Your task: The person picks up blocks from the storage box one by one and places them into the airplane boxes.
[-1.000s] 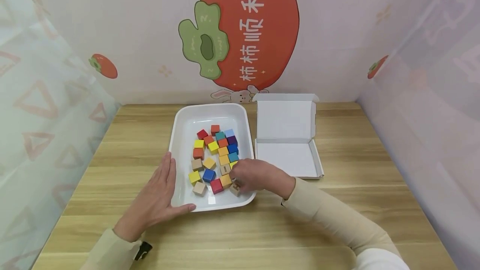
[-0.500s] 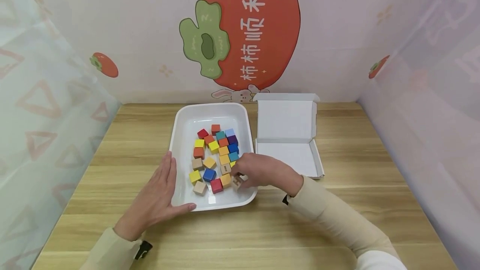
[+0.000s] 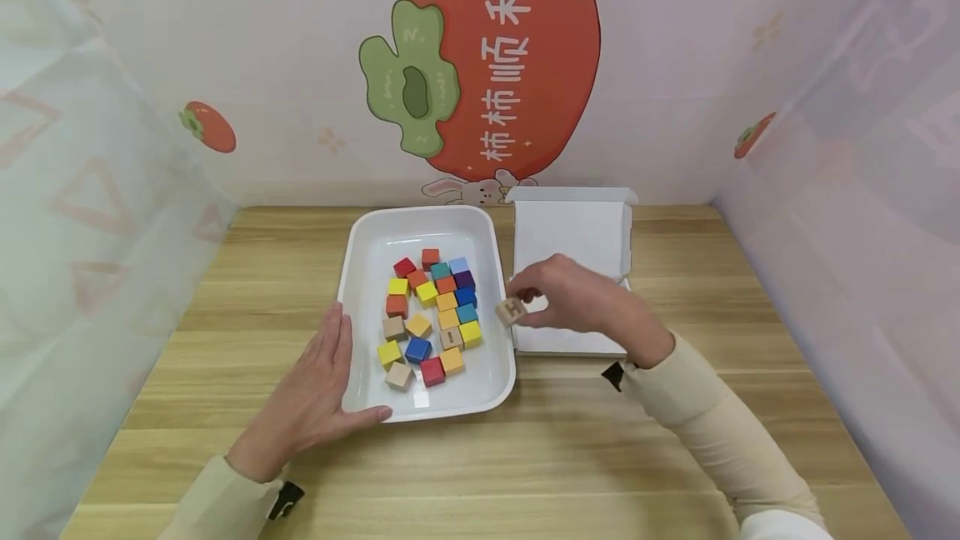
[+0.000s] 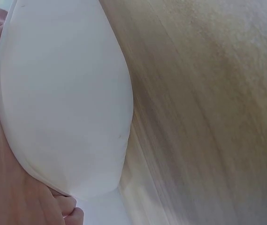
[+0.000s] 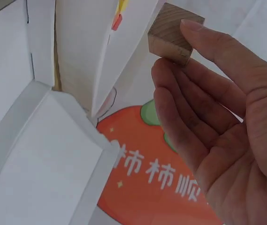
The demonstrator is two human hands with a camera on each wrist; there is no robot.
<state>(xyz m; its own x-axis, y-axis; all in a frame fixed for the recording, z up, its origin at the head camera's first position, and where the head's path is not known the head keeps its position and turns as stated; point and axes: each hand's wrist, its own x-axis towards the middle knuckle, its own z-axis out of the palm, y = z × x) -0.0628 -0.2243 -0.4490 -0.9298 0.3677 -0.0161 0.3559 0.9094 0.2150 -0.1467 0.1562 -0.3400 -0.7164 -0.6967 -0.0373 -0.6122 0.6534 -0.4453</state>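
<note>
My right hand [image 3: 581,297] pinches a bare wooden letter block [image 3: 511,311] marked with what looks like an H. It holds the block above the right rim of the white tray [image 3: 491,386], beside the open white box [image 3: 573,238]. Up close in the right wrist view, thumb and fingertips grip the wooden block [image 5: 170,33] from opposite sides. At the tray's left front corner rests my left hand [image 3: 307,386], fingers straight along the side and thumb over the front rim. Inside the tray lie several coloured blocks, among them a blue block [image 3: 418,350] and a red block [image 3: 432,372].
The white box stands right of the tray, its lid raised at the back. Both sit on a wood-grain table [image 3: 480,473]. A printed cloth backdrop [image 3: 300,65] rises behind, with pale cloth walls at left and right.
My right hand has lifted the wooden letter block from the tray's front right corner and moved it up and right to the rim beside the box. The left hand has stayed in place.
</note>
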